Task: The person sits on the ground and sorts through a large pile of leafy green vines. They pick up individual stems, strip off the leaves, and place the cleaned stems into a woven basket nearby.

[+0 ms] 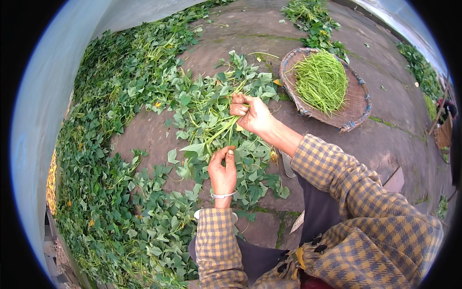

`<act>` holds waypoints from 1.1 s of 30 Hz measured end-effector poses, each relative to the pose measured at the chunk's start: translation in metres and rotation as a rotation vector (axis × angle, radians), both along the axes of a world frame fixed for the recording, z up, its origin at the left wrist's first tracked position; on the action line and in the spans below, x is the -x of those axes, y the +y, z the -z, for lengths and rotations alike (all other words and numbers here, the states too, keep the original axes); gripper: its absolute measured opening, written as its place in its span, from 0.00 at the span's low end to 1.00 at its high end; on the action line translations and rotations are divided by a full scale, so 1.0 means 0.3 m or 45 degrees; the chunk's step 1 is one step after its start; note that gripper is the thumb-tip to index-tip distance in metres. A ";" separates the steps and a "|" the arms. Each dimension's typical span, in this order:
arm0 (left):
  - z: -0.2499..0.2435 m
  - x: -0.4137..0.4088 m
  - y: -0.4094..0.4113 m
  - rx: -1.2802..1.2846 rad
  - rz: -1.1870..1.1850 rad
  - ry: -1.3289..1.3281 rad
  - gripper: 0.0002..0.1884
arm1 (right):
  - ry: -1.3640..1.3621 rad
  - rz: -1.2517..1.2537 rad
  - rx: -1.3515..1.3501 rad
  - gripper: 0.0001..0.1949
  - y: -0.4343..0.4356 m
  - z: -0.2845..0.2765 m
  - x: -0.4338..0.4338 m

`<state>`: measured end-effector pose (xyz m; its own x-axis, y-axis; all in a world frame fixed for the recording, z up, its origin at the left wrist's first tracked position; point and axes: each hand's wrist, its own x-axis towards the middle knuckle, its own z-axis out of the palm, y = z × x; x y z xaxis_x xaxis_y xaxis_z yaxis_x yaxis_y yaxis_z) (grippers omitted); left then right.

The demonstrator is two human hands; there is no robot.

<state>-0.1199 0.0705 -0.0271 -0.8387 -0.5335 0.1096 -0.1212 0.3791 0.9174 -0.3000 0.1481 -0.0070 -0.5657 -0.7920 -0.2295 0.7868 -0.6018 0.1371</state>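
My right hand [253,115] is closed around a small bunch of green leaf stems [223,132] above the stone paving. Just below it, my left hand [223,169] pinches a stem between thumb and forefinger, close to the leafy end of the bunch. A broad green leaf [195,148] hangs beside the left fingertips. Beneath both hands spreads a loose pile of leafy vines [252,173], apparently sweet potato. To the right of the pile sits a shallow woven basket [357,104] with a blue-bound rim, holding a heap of stripped green stems [321,81].
Thick vines [104,202] cover the ground along the left side. Another strip of vines [321,30] lies behind the basket. Pale plastic sheeting [47,108] hangs at the left. The paving [389,123] has mossy joints. At far right stands a partly seen brown basket [443,135].
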 end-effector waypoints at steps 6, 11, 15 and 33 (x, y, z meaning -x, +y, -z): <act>0.016 -0.006 -0.008 0.254 0.117 -0.052 0.07 | 0.034 0.014 -0.005 0.07 0.026 0.013 0.040; 0.028 -0.014 0.003 -0.280 0.027 0.004 0.05 | 0.186 -0.018 -0.036 0.06 0.054 0.017 0.045; -0.010 -0.023 -0.011 -0.896 -0.170 0.151 0.04 | 0.188 -0.054 -0.050 0.06 0.062 0.009 0.048; -0.131 -0.050 -0.041 0.756 -0.119 0.020 0.10 | 0.431 -0.109 -0.220 0.10 -0.015 -0.025 -0.031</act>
